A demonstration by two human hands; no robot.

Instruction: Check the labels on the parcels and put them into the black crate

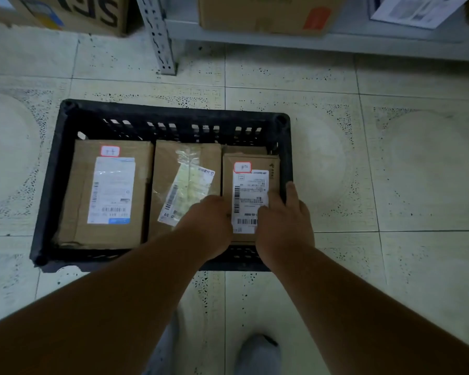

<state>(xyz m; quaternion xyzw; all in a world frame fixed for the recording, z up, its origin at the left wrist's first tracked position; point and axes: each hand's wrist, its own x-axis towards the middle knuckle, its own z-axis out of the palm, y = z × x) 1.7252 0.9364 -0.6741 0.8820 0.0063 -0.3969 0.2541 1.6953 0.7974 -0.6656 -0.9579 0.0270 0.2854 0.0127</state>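
Two bare forearms reach forward and down from the bottom edge, above pale shoes (257, 355) on a speckled tile floor (390, 185). Both hands meet at the near right corner of the black crate (48, 185). Left hand (210, 226) curls over the near left edge of the right parcel (251, 196), fingers tucked down beside it. Right hand (283, 226) lies on the parcel's right side, thumb pressed on its white label (248, 197), one finger stretched up along the crate's right wall. Together they hold this parcel from both sides; it seems to be settling into place, sitting on another box (244, 149) that shows just beyond it.

To seat it well, lower it flat, label up, snug against the right wall, then slide the fingers out sideways so it doesn't tip.

Beside it stands the middle parcel (184, 169) with a crinkled, skewed label; further left, a larger left parcel (109, 190), label up. Beyond the crate, a metal shelf post (160, 36) and cardboard boxes (266, 12).
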